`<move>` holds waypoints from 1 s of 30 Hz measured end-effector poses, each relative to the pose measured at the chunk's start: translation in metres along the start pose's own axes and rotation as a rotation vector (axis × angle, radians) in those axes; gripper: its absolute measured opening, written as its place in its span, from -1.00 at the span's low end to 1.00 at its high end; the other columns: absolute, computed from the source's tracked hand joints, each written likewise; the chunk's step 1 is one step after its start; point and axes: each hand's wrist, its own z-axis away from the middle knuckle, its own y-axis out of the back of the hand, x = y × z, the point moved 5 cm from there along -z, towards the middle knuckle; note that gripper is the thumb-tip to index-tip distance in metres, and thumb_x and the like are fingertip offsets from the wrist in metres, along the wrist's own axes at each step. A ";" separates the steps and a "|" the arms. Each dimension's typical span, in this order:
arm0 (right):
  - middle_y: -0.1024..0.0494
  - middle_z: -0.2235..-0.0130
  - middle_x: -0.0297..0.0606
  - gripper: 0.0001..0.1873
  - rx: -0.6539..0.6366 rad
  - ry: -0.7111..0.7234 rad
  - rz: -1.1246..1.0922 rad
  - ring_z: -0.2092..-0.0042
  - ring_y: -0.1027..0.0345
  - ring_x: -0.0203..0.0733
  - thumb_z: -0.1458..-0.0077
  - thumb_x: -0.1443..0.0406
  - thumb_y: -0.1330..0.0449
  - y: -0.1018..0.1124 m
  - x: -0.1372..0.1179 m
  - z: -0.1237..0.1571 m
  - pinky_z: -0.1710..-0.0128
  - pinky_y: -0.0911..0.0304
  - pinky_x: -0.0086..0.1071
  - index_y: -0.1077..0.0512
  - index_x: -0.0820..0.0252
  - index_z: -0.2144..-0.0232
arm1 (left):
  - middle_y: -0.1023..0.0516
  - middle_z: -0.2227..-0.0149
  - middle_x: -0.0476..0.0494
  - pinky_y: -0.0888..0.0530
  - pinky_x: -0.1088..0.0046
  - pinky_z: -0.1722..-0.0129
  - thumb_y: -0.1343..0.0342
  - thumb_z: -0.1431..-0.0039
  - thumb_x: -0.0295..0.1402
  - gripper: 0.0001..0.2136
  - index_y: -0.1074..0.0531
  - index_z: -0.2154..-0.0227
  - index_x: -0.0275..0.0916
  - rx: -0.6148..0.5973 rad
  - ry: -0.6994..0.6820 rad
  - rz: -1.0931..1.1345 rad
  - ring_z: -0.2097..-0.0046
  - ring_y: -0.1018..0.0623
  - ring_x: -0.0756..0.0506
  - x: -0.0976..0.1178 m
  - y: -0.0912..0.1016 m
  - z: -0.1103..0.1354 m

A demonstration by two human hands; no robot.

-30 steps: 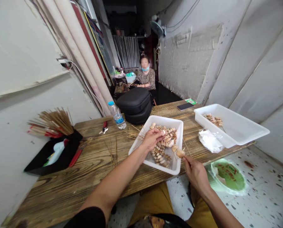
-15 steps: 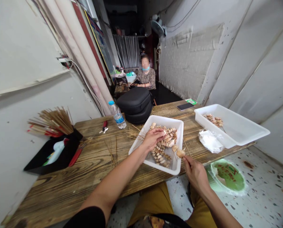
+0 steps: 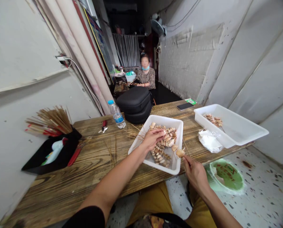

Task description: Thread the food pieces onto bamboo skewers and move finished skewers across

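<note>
My left hand (image 3: 152, 139) reaches over a white tray (image 3: 132, 151), its fingers pinched together. A small pale spot shows at the fingertips, but what they hold is too small to make out. Beneath lie several skewers threaded with pale, tan pieces of food (image 3: 160, 156); the exact kind of food is unclear. At the tray's right front corner, my right hand (image 3: 195, 172) is closed on the near end of a skewer (image 3: 180, 153). Flat tan food pieces sit on this skewer just past the fingertips. Bare thin sticks (image 3: 136, 136) stick out over the tray's left rim.
Right of the tray are a plastic bag (image 3: 210, 141) and a larger white tray (image 3: 245, 134) with skewers. A bottle (image 3: 117, 115), black case (image 3: 134, 104) and phone (image 3: 185, 106) stand behind. Leftward is a black box (image 3: 50, 167); a lined bin (image 3: 228, 175) is below right. A person (image 3: 147, 77) sits beyond.
Both hands keep nearly the same pose and place. The whole view has shifted very slightly.
</note>
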 end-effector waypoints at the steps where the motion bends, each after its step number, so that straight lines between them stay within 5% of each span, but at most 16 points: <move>1: -0.58 0.42 -0.12 -0.51 -0.005 0.001 0.004 0.42 -0.45 -0.12 -0.21 0.14 0.16 0.000 0.000 0.000 0.40 -0.20 -0.38 -0.51 0.26 0.31 | -0.58 0.36 -0.15 -0.51 0.53 0.29 -0.29 0.09 -0.56 -0.85 -0.54 0.38 -0.37 0.001 0.001 0.002 0.35 -0.56 0.02 0.000 0.000 0.000; 30: -0.53 0.51 -0.16 -0.57 -0.025 -0.002 0.092 0.48 -0.40 -0.18 -0.21 0.21 0.16 0.000 -0.005 -0.002 0.46 -0.07 -0.41 -0.45 0.22 0.45 | -0.57 0.44 -0.13 -0.52 0.43 0.20 -0.32 0.16 -0.60 -0.87 -0.51 0.47 -0.40 0.067 0.032 -0.039 0.38 -0.55 0.02 -0.001 -0.001 0.002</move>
